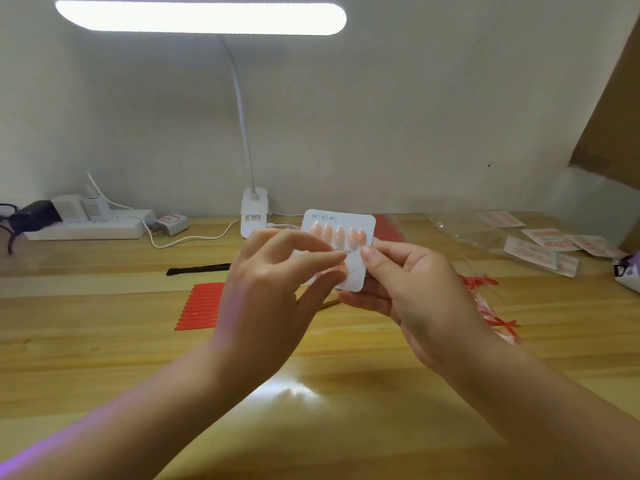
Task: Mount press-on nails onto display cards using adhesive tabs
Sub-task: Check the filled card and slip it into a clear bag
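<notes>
1. Holding the display card [358, 268] upright above the wooden surface [104, 341], your right hand [415, 292] gripped its right edge, thumb on the front.
2. Your left hand [273, 289] curled its fingers [322, 258] against the card's lower left; whether they pinched anything, I could not tell.
3. Five pink nails [337, 233] sat in a row along the card's top.
4. Red strips [202, 306] lay left of your hands, bagged cards [540, 251] far right.

The display card [349, 237] sits between left hand [277, 278] and right hand [412, 289]; adhesive tab strips [202, 306] lie left of the left hand, lamp base [254, 213] behind, packets [540, 247] right.
</notes>
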The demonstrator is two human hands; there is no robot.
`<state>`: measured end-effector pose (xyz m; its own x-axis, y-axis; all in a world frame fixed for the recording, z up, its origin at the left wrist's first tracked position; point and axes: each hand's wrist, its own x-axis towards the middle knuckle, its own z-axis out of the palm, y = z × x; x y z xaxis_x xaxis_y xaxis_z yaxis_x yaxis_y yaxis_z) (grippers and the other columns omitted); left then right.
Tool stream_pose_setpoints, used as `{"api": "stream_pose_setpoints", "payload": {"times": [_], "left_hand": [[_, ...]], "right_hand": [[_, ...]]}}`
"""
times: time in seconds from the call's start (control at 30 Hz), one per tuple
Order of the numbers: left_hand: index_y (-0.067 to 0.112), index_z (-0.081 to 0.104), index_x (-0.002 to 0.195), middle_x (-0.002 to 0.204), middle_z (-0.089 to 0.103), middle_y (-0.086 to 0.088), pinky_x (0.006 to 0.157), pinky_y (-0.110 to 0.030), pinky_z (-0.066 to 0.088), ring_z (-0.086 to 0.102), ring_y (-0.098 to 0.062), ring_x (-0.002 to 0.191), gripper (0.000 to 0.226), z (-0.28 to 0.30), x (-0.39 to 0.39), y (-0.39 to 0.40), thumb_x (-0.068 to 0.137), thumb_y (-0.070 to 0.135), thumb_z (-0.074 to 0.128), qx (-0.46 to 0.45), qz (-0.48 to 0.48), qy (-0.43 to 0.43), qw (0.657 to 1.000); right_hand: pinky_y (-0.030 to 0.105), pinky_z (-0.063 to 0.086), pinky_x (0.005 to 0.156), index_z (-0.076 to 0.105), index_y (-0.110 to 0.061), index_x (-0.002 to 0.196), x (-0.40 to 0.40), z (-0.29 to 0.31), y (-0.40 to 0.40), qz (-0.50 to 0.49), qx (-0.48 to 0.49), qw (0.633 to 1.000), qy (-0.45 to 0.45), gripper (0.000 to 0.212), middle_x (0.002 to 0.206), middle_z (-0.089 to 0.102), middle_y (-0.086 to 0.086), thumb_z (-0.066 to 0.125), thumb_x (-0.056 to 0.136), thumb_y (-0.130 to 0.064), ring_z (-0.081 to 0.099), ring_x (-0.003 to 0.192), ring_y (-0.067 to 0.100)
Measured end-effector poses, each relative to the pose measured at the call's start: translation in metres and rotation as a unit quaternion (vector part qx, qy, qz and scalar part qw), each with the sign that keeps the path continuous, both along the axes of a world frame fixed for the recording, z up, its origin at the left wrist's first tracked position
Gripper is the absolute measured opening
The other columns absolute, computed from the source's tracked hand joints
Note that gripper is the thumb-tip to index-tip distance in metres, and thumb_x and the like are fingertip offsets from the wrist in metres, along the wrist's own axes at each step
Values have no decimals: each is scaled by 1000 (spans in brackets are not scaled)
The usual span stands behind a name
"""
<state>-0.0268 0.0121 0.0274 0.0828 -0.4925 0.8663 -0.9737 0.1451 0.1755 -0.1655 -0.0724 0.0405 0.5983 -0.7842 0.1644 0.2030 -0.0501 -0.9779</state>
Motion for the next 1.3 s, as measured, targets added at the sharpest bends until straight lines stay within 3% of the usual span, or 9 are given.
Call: {"api": "stream_pose_setpoints", "payload": {"times": [0.23,0.57,0.77,0.93,1.03,1.17,1.3], "left_hand": [[22,78,93,93,69,2,76,-39,46,58,-26,90,19,2,0,1,83,34,67,17,-25,-7,1000],[24,79,92,90,69,4,72,-46,48,59,-28,85,20,1,-1,1,87,35,63,27,-37,-19,999],[21,78,99,102,69,-3,78,-43,48,59,-30,91,22,-3,-1,-1,90,32,62,18,-16,-93,995],[18,64,124,130,55,-8,99,-49,36,42,-28,121,37,-6,-5,1,92,30,51,60,-46,-12,997],[16,53,132,132,51,-9,100,-47,37,37,-18,121,43,-4,-6,1,91,29,51,31,-48,58,997],[19,60,126,126,54,-5,98,-48,39,39,-17,117,37,0,-2,1,92,30,51,20,-24,88,996],[17,76,101,114,64,-7,87,-51,44,53,-32,107,22,-1,-3,1,88,28,62,-15,1,-22,1000]], "right_hand": [[27,59,70,69,-5,105,0,-3,3,20,-6,1000,1,19,90,76,10,51,99,-10,74,83,22],[29,59,73,70,-7,99,1,-3,2,18,-3,1000,-4,21,90,76,10,50,100,-10,74,85,23],[29,59,72,73,-12,89,-2,2,0,20,1,1000,-12,27,90,76,11,49,100,-8,74,85,23],[27,58,72,67,1,106,-4,5,-6,47,61,996,-35,21,96,74,16,48,99,-4,73,89,25],[28,59,71,65,1,109,-5,7,-11,42,76,995,-43,19,96,75,15,50,97,-4,73,90,25],[29,58,72,64,2,110,-6,7,-13,46,75,995,-46,19,97,75,15,51,97,-4,73,91,25],[28,58,73,64,0,110,-6,7,-12,52,63,996,-44,19,96,75,13,51,96,-2,73,90,24]]}}
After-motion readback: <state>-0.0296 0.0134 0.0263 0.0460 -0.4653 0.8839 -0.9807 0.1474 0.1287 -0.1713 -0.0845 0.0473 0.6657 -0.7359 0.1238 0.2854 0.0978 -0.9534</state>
